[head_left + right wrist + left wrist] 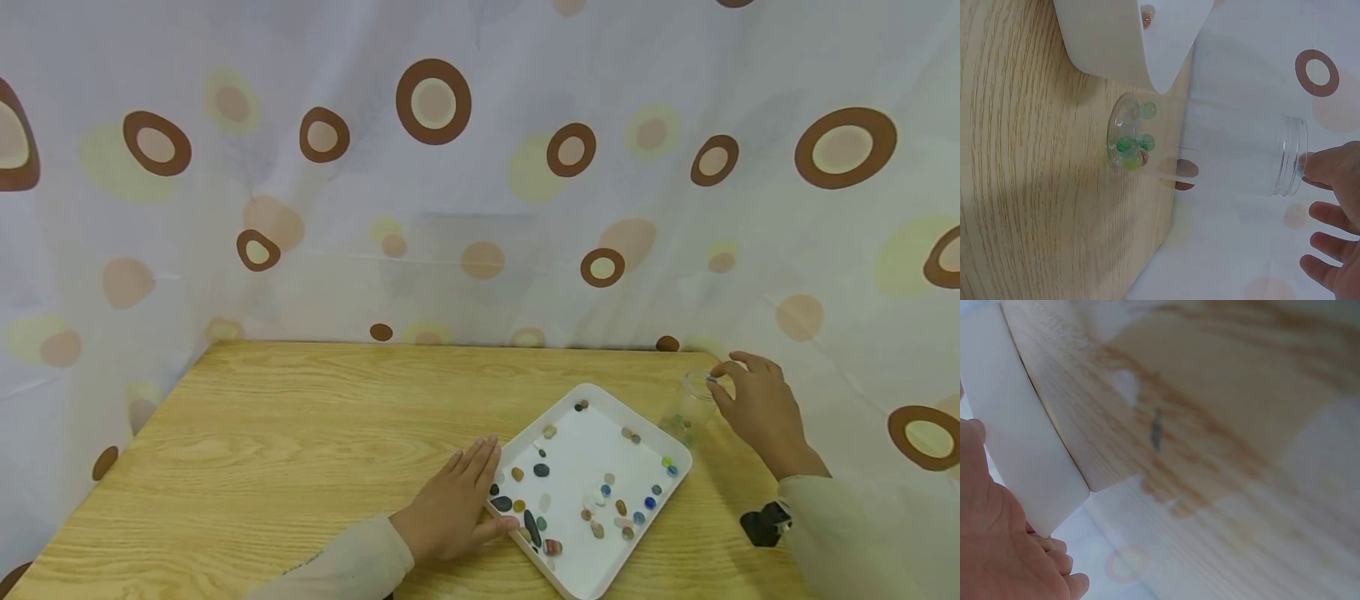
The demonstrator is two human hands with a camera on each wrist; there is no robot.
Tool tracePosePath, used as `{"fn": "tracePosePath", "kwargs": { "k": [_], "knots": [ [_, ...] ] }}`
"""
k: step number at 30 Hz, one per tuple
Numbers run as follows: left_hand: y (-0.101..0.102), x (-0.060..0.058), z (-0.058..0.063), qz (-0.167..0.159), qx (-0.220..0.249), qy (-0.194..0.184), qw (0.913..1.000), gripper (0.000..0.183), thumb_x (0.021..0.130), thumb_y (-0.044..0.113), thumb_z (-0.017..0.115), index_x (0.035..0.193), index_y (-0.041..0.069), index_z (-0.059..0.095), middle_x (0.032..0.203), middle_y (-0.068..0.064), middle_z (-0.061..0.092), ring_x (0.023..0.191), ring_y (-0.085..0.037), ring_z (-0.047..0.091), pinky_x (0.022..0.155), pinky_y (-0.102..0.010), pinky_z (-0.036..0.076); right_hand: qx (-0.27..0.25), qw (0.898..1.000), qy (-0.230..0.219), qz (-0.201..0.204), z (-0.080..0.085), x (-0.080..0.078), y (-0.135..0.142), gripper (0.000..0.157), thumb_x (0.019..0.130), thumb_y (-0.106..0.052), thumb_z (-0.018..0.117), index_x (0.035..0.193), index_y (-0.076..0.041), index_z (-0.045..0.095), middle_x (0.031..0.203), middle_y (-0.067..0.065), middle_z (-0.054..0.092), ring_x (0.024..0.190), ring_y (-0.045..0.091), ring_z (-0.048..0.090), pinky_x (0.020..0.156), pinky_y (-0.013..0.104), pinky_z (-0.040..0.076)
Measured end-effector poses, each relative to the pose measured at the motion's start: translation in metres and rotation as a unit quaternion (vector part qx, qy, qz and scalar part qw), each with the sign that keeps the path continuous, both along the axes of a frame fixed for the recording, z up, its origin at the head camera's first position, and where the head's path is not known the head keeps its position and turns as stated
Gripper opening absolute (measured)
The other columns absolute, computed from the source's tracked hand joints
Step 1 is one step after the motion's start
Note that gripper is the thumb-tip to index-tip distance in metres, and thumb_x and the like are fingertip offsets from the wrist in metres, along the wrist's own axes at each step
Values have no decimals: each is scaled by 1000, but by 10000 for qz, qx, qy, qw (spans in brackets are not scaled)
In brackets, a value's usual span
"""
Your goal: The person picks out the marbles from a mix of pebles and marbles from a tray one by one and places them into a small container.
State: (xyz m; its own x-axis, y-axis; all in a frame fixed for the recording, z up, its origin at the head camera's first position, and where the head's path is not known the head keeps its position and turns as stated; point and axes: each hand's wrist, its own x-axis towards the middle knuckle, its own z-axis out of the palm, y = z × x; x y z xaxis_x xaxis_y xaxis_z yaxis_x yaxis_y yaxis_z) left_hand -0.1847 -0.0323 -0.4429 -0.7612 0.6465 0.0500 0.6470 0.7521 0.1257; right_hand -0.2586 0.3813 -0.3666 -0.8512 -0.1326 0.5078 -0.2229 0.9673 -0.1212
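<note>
My right hand point(761, 408) pinches a small blue marble point(712, 380) between thumb and index finger at the mouth of a clear jar point(1229, 147). Its other fingers are spread apart in the right wrist view. The jar stands upright on the table beside the tray's right corner, with several green and yellowish marbles point(1127, 145) at its bottom. Along the left side of a white tray point(573, 446), my left hand point(453, 504) rests with its fingers straight against the outer wall and its thumb over the rim.
Inside the tray lie scattered pebbles and marbles, among them a long dark stone point(532, 528), a reddish stone point(552, 547) and a deep blue marble point(649, 503). A patterned curtain point(480, 167) hangs behind the wooden table point(300, 433).
</note>
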Motion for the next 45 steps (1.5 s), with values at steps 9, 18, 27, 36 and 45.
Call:
{"fn": "tracePosePath", "kwargs": {
  "k": [9, 18, 27, 36, 45],
  "knots": [
    [0, 0, 0, -7, 4, -6, 10000, 90, 94, 69, 21, 152, 0, 16, 159, -16, 13, 147, -27, 15, 115, -44, 23, 24, 10000, 39, 16, -2, 0, 0, 15, 88, -7, 68, 97, 5, 67, 123, 37, 49, 110, 60, 40, 84, 70, 38],
    [0, 1, -1, 0, 18, -14, 10000, 90, 95, 68, 23, 152, -1, 17, 159, -16, 13, 147, -28, 15, 116, -44, 23, -49, 9999, -98, -10, -4, -2, 1, 15, 89, -7, 67, 98, 5, 67, 124, 38, 48, 111, 60, 38, 86, 70, 37],
    [0, 2, 0, -2, 74, -53, 10000, 89, 95, 67, 26, 152, -1, 17, 159, -16, 13, 147, -28, 15, 116, -44, 23, -67, 9999, -126, 6, -4, 0, 0, 14, 89, -6, 66, 98, 5, 67, 124, 38, 48, 110, 60, 39, 87, 70, 36],
    [0, 1, 1, -6, 41, -62, 10000, 88, 95, 67, 26, 152, -1, 17, 159, -16, 13, 146, -28, 15, 115, -44, 23, -119, 9998, -164, -10, -5, 0, 0, 14, 90, -6, 65, 97, 6, 67, 124, 38, 48, 112, 59, 39, 90, 69, 35],
    [0, 1, 0, -9, 21, -13, 10000, 89, 95, 68, 23, 152, 0, 17, 159, -16, 14, 147, -27, 15, 115, -44, 24, -268, 9995, 46, 169, -8, -1, -1, 11, 89, -1, 64, 98, 5, 67, 124, 36, 50, 113, 57, 40, 89, 69, 36]
  ]
}}
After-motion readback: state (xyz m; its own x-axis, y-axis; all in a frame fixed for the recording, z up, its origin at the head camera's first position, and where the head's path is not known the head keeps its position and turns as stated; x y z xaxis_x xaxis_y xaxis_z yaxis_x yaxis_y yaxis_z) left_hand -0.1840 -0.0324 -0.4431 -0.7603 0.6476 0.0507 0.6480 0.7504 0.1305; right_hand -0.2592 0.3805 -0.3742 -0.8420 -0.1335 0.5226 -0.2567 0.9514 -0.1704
